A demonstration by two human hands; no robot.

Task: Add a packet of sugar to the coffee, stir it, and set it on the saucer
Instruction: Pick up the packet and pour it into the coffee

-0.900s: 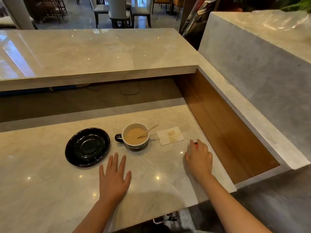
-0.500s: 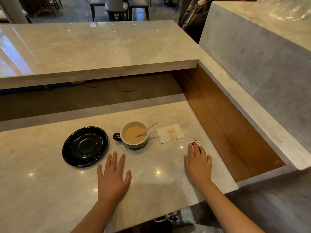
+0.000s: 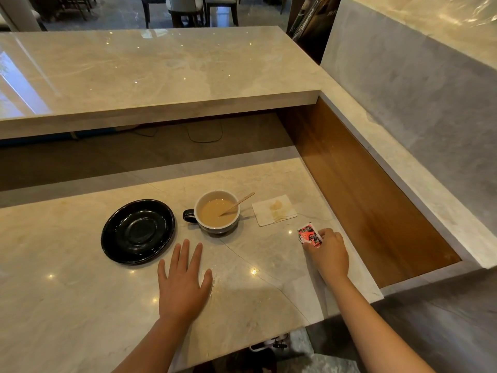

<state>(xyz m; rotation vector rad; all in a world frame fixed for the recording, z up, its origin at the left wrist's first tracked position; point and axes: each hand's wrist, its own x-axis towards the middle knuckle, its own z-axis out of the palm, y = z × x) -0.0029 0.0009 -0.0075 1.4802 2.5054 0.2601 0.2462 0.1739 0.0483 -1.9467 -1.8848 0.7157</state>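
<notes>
On marble counter [image 3: 80, 305], head view: left hand [image 3: 183, 284] flat, fingers spread, near saucer [image 3: 137, 231]. Right hand [image 3: 328, 251] pinching sugar packet [image 3: 309, 235], tilted up off counter. Coffee cup [image 3: 217, 212], wooden stirrer [image 3: 238, 203] inside, between saucer and stained napkin [image 3: 273, 213].

Even, warm indoor light; you get pinpoint ceiling-lamp glints across the lower marble counter [image 3: 80, 305] and window glare on the raised bar top [image 3: 161, 71] at left. Soft shadows, sharp centre, wide-angle bending at edges.
</notes>
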